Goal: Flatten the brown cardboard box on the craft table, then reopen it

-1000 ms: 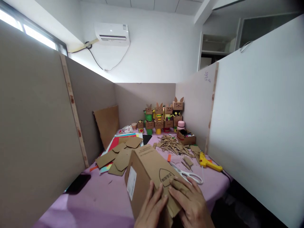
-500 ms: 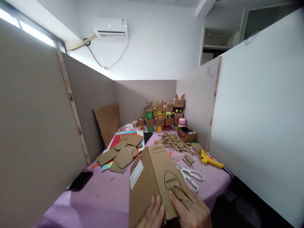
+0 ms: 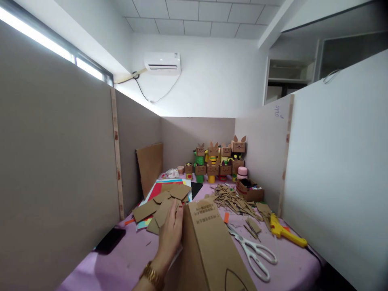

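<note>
Left hand (image 3: 171, 230) lies flat, fingers together and outstretched, pressed against the left side of the box (image 3: 209, 246), plain brown corrugated card, at lower centre; right hand unseen.

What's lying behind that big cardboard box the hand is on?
Behind the cardboard box, flat cardboard pieces lie on coloured paper, and strips lie scattered. The left hand rests against its side. The box hides the table beneath.
</note>
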`<state>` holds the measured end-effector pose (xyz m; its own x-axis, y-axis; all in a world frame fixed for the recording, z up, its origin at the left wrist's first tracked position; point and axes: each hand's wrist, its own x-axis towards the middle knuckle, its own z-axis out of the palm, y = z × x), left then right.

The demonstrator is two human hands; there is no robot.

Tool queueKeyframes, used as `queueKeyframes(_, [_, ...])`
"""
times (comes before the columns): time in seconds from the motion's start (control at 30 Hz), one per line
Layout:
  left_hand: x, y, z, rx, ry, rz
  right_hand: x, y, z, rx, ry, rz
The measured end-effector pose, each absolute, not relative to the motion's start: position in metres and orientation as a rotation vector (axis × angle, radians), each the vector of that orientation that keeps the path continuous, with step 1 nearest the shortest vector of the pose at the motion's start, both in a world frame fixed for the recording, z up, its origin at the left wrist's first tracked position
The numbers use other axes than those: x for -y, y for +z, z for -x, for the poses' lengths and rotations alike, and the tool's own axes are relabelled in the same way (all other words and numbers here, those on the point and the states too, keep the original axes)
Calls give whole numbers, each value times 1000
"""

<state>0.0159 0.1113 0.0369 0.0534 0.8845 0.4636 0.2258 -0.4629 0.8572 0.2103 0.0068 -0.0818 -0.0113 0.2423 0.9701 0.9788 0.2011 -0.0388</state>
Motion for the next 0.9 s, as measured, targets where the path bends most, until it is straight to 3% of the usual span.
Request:
queueKeyframes(0.13, [-125, 38, -18, -1082, 1445, -1767, -51, -62, -235, 1398, -937, 1115])
queueKeyframes(0.4, [-101, 29, -3, -1053, 1561, -1790, -52, -79, -201, 1257, -950, 1043])
queueKeyframes(0.53, [-91, 32, -4, -1044, 1614, -1997, -51, -51, -194, 1451, -864, 1101])
queueKeyframes(0.77, [-51, 33, -27, -656, 1699, -2499, 39, -2, -206, 1590, -870, 1240])
queueKeyframes(0.9, [-31, 40, -24, -435, 1715, -2806, 43, 43, -180, 1826, -537, 1334])
